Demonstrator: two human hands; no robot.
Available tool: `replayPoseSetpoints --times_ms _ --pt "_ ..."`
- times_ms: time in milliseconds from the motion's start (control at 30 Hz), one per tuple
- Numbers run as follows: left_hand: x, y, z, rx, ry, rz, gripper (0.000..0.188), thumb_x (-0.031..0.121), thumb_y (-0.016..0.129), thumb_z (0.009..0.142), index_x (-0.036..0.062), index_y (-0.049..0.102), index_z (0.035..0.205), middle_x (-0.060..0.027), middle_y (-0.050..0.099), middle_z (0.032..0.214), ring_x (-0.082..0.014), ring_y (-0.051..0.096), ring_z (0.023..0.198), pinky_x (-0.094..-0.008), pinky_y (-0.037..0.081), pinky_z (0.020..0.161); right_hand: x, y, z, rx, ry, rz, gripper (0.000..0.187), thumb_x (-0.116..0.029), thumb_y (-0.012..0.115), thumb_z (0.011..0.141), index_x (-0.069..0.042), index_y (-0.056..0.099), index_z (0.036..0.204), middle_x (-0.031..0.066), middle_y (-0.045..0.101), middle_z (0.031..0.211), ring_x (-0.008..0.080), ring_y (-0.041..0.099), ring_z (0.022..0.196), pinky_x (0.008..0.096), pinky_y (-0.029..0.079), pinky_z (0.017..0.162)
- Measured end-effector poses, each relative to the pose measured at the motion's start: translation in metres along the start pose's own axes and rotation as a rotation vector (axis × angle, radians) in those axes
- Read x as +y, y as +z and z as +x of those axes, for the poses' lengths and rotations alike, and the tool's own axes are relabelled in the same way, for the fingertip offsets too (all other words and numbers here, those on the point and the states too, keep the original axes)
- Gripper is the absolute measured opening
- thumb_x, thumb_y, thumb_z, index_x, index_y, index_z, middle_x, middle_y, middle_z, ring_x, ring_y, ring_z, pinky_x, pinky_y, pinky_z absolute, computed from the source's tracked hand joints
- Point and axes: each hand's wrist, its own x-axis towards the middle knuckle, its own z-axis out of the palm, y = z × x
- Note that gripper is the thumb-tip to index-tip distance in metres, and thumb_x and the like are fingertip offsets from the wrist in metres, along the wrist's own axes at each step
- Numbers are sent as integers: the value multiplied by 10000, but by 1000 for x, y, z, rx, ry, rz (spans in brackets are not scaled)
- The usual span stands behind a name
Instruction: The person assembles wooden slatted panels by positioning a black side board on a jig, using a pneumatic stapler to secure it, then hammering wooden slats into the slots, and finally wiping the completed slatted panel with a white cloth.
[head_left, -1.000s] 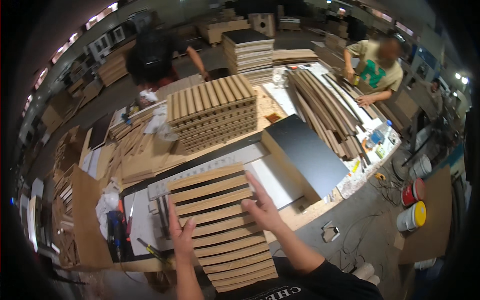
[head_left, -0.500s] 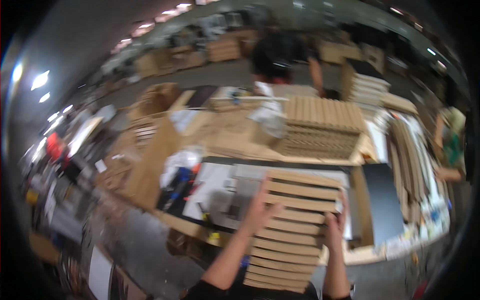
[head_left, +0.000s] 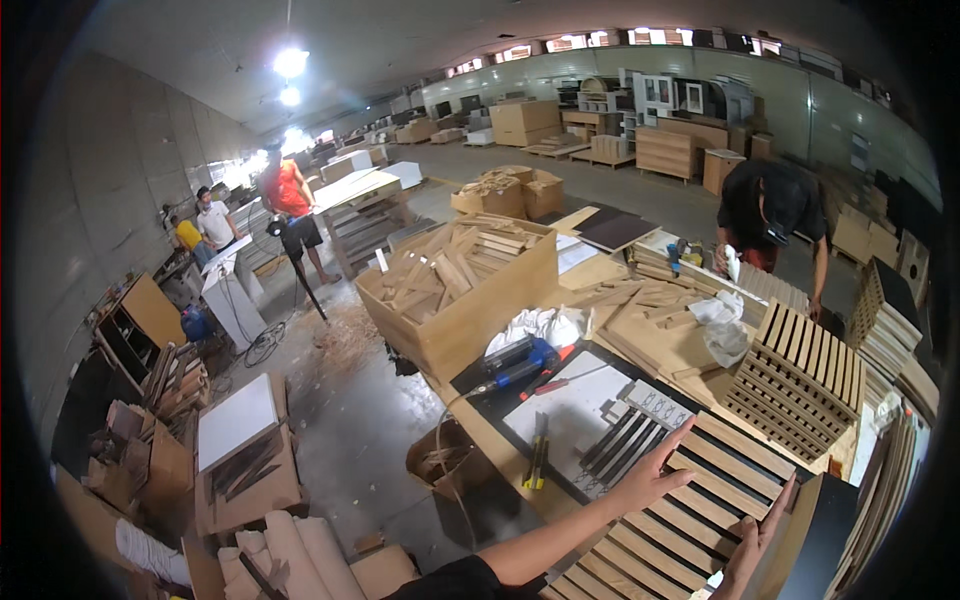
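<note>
The lower end of the slatted panel (head_left: 670, 530) is cut off by the bottom of the view, as is most of the right forearm. The panel lies at the lower right, over the near side of the workbench (head_left: 475, 425); whether it rests there or is held clear is hard to tell. The 2 hands are apart, clamped on its opposite long edges: the left hand (head_left: 645, 488) has its thumb over the slats and a finger stretched along the edge, and the right hand (head_left: 755, 545) has its thumb on top too. The fingers beneath are hidden.

Just beyond the left hand lie dark strips (head_left: 625, 445), partly covered by the panel. A yellow-and-black cutter (head_left: 537, 465) and a blue power tool (head_left: 520, 365) lie farther left, the tool near a crumpled white bag (head_left: 540, 328). A stack of slatted panels (head_left: 790, 385) stands past the held panel, with a clear plastic bag (head_left: 725, 345) against its left side. A black board (head_left: 825, 530) at the right is partly cut off. Across the bench a co-worker in black (head_left: 765, 215) bends forward, the far hand hard to make out.

A large open wooden box (head_left: 500, 290) is heaped with offcuts (head_left: 450, 270). Below the bench edge, a shadowed bin (head_left: 425, 462) contains scraps, its depth too dark to read.
</note>
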Motion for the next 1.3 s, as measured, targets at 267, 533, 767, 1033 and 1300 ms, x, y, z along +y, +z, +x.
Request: replayPoseSetpoints --times_ms 267,533,767,1033,1300 --pt "-3 1 -19 38 -91 -109 760 110 546 885 70 65 1473 -107 76 1540 -221 88 1413 -326 137 1126 4 5 -29 67 196 87 555 -218 533 767 -82 397 1287 99 418 1270 223 394 1190 363 285 1038" --pt "-35 24 -52 -139 -210 -184 761 69 566 881 114 96 1478 -50 81 1543 -151 193 1362 -320 316 1058 58 -55 -86 48 692 241 339 -255 594 812 -73 507 1085 58 526 1019 199 482 1009 365 343 962" --pt "-22 -18 -58 -170 -449 74 547 138 620 843 87 427 1353 -159 533 1211 -233 552 1049 -327 454 912 72 -77 -115 440 448 31 514 -236 669 800 -3 481 1217 71 564 1098 173 519 970 308 391 871" --pt "-132 -192 -120 383 -420 977 652 142 701 742 7 406 1307 -240 458 1260 -409 414 1178 -445 355 987 -26 -124 -89 586 309 -595 381 -103 606 835 18 505 1181 64 585 1001 127 536 938 245 428 821" --pt "-129 -212 -76 183 -451 1056 652 48 636 696 79 440 1317 -218 475 1244 -382 464 1146 -422 401 962 -62 -91 -56 404 364 -1021 373 -93 672 792 44 520 1104 170 648 912 199 614 838 311 466 764"
